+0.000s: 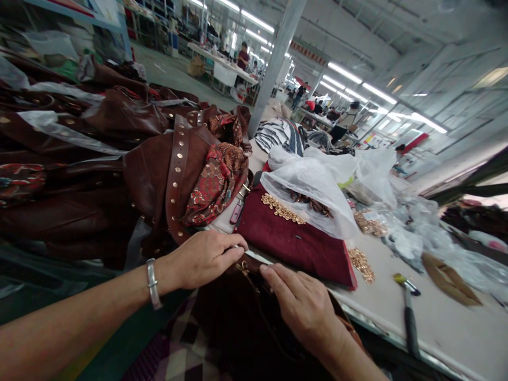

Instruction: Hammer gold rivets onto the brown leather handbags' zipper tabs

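Observation:
A dark brown leather bag (238, 323) lies over my lap, against the table's near edge, with a small gold-coloured metal clasp (243, 266) at its rim. My left hand (204, 257), with a silver bracelet on the wrist, is closed in a pinch at the far left end of that rim. On the right part of the rim, my right hand (304, 304) is closed with the thumb hidden below. A narrow white strip (260, 257) shows between the hands; I cannot tell whether it belongs to the bag or the table.
Brown bags with studded straps and patterned scarves (217, 182) are heaped to the left. Ahead, gold-coloured metal pieces (282, 209) and a clear plastic bag (309, 185) rest on folded maroon cloth (293, 254). A hammer (410, 317) lies right. People work farther back.

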Motion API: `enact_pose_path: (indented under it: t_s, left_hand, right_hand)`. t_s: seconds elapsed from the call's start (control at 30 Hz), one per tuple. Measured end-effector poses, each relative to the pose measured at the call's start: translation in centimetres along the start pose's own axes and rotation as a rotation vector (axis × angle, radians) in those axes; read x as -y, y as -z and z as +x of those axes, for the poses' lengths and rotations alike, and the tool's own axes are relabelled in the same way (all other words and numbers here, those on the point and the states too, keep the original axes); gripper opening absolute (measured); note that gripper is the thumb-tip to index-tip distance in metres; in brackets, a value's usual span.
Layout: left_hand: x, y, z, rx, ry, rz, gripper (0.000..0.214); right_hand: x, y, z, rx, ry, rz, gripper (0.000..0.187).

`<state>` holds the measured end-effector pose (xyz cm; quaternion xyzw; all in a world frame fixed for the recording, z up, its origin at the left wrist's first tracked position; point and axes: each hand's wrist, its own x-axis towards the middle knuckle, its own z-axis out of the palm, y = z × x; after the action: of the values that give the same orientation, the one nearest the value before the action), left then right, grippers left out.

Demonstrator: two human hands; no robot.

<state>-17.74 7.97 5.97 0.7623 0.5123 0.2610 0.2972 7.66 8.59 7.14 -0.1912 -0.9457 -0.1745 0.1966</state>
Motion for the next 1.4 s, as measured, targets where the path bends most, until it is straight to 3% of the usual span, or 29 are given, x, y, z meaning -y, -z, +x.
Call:
enact_pose_path:
  t_s: [0.27, 0.67, 0.9, 1.0, 1.1, 1.2, 1.3, 1.4]
  left_hand:
    - [-0.7, 0.1, 0.7, 0.016, 0.199, 0.025, 0.021]
    - [-0.6, -0.1, 0.5, -0.026, 0.184, 0.017, 0.020]
    - [0.9, 0.2, 0.5, -0.014, 0.206, -0.146, 0.025]
    - [1.3, 0.2, 0.6, -0.002, 0.214, -0.142, 0.031]
    - [1.3, 0.0, 0.8, -0.006, 0.208, -0.103, 0.029]
    - [1.2, -0.2, 0.8, 0.009, 0.198, -0.076, 0.028]
    - [0.9, -0.3, 0.6, 0.008, 0.170, -0.027, 0.028]
    - [0.2, -0.2, 0.3, -0.010, 0.139, 0.024, 0.026]
  right_hand:
    - [0.1, 0.9, -0.2, 0.014, 0.003, -0.041, 0.035]
    - [0.3, 1.1, 0.2, 0.038, 0.032, -0.061, 0.038]
    - [-1.9, 2.2, -3.0, 0.153, 0.038, -0.111, 0.037]
    - [-3.4, 3.6, -4.6, 0.335, -0.063, -0.044, 0.040]
    - [-4.4, 5.3, -4.9, 0.533, -0.282, 0.106, 0.046]
    - [-4.2, 6.4, -3.3, 0.481, -0.455, 0.246, 0.038]
    - [-2.8, 5.6, -0.4, 0.368, -0.516, 0.334, 0.024]
    - [-1.8, 3.5, 1.8, 0.478, -0.502, 0.355, 0.029]
